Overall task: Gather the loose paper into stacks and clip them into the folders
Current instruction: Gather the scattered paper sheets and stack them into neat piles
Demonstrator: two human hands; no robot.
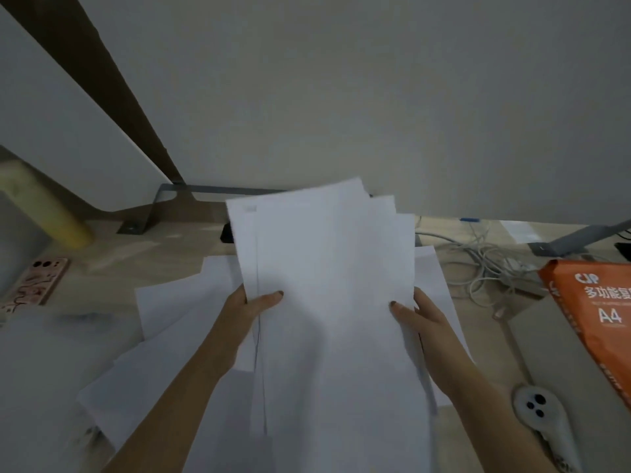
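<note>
Uneven paper stack (324,268) pinched between left hand (254,307) and right hand (421,315), above loose sheets (164,336) on the tabletop (102,257).

Paper stack (324,268): hides the fingers of the left hand (252,305) and right hand (420,315); only the thumbs show. Loose sheets (164,308) on the desk (102,268): partly covered by the stack, count indeterminate. Orange A4 paper pack (594,312): cut off by the right edge, print incomplete. Phone (37,281): lower end runs off the left edge. White object with three dark holes (543,414): blurred, unidentifiable.
</note>
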